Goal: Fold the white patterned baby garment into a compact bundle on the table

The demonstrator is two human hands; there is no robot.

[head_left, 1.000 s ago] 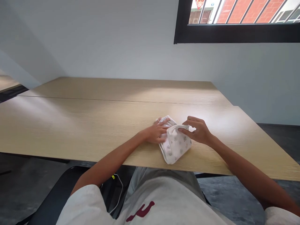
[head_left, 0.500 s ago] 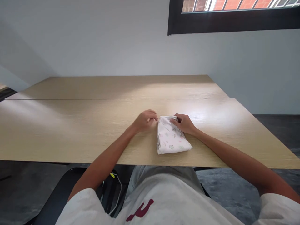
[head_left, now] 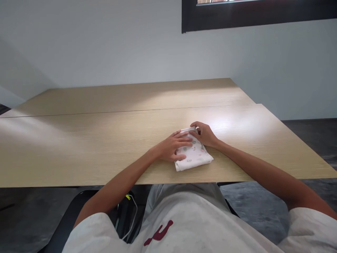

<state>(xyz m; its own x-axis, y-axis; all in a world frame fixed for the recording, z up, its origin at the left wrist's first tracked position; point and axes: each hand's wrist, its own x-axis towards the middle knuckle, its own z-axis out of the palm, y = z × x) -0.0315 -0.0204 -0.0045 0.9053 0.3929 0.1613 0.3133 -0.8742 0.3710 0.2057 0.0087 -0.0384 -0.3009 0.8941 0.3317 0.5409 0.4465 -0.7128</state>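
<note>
A white folded cloth (head_left: 196, 154) with small printed figures lies near the table's front edge, right of the middle. My left hand (head_left: 173, 147) rests flat on its left side, fingers spread over the fabric. At the far right corner my right hand (head_left: 205, 134) pinches the cloth between thumb and fingers. The part of the cloth under my left palm is hidden.
The pale wooden table (head_left: 92, 144) has a seam running across it, with its front edge close to my body. Behind it stands a grey-white wall (head_left: 118, 42) with a dark window frame (head_left: 237, 19). A black chair (head_left: 71, 218) is below at left.
My left hand has moved right, from beside the cloth onto it, and its fingers have spread flat. My right hand keeps its pinch at the corner. The view has tilted slightly.
</note>
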